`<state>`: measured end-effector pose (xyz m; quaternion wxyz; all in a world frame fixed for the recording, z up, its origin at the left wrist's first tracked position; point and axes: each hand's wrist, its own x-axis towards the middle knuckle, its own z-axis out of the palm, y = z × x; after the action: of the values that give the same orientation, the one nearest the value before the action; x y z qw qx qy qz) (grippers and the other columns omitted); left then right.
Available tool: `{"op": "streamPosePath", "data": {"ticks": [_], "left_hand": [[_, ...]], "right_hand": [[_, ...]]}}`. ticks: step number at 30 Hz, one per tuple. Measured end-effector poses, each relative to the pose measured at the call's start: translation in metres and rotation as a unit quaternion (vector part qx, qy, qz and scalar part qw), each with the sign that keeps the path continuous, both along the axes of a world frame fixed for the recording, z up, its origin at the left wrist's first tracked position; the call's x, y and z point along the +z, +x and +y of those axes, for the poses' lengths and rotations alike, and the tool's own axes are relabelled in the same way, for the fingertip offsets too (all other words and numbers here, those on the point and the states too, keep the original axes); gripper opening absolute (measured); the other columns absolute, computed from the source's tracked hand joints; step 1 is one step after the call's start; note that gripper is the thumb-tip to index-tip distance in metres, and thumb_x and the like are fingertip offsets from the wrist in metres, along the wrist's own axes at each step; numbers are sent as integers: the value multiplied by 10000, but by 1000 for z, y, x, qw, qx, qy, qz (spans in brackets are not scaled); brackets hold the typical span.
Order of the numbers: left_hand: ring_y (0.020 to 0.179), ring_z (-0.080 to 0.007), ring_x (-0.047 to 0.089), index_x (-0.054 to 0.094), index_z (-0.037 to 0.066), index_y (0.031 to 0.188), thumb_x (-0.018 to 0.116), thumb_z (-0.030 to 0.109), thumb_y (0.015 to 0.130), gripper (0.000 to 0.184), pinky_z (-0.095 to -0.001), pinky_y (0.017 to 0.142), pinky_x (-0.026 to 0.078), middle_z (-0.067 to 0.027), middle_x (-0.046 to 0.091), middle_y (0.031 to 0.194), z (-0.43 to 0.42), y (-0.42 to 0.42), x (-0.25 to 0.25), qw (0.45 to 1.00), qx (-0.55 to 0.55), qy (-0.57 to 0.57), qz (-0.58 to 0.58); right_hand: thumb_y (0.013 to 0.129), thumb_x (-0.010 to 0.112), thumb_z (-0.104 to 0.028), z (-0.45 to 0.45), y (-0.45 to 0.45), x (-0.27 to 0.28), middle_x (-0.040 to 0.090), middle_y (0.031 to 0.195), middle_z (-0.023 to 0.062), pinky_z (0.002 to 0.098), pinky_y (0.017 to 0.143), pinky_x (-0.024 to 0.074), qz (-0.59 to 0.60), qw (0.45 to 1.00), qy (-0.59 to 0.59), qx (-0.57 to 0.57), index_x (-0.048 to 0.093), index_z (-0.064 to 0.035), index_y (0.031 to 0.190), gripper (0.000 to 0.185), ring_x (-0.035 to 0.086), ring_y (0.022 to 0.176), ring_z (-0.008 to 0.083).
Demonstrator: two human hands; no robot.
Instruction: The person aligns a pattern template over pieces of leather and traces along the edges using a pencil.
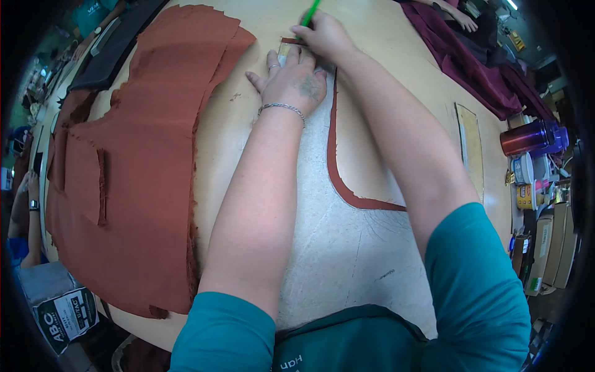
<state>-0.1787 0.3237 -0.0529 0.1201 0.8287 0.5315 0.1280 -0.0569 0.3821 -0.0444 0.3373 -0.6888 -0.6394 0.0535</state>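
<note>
My left hand lies flat, fingers spread, on the top end of a pale grey pattern sheet. In my right hand, just above it, is a green pen, its tip by a short brown strip at the sheet's upper end. A narrow rust-brown fabric edge shows along the sheet's curved side. Both forearms reach across the sheet, and my right arm hides part of that edge.
Stacked rust-brown fabric covers the table's left part. Maroon cloth hangs over the upper right, near another person's hand. A purple bottle and tubs stand right. Another person's arm is far left.
</note>
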Motion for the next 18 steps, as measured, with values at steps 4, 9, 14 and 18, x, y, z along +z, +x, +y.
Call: {"op": "streamPosePath", "data": {"ticks": [4, 9, 14, 18], "left_hand": [[1310, -305, 148, 381, 245, 1291, 369, 359, 871, 436, -638, 994, 76, 1, 230, 1417, 0, -3, 2, 1000, -13, -15, -9], [1309, -290, 151, 345, 279, 1311, 370, 422, 868, 466, -653, 974, 133, 16, 225, 1413, -1, 1, 4, 999, -9, -9, 34], [1310, -311, 133, 340, 361, 1300, 330, 444, 875, 433, -652, 977, 120, 7, 188, 1425, -3, 1, 5, 998, -12, -13, 65], [1313, -310, 124, 323, 375, 1306, 319, 446, 878, 434, -656, 977, 113, 5, 178, 1428, -3, 3, 6, 997, -12, -15, 68]], "right_hand": [[804, 608, -221, 2, 26, -9, 613, 743, 86, 295, 628, 473, 123, 991, -60, 13, 569, 18, 856, 248, 591, 673, 152], [834, 581, -164, -51, 57, -9, 593, 727, 73, 248, 617, 479, 262, 964, -18, -36, 521, 21, 852, 195, 585, 665, 123], [807, 599, -201, -54, 46, -30, 625, 749, 105, 301, 651, 484, 225, 969, 78, -71, 553, 6, 864, 220, 620, 671, 192], [828, 585, -164, -63, 35, -20, 609, 736, 107, 274, 617, 471, 139, 985, 78, -60, 531, -4, 854, 170, 592, 644, 170]]}}
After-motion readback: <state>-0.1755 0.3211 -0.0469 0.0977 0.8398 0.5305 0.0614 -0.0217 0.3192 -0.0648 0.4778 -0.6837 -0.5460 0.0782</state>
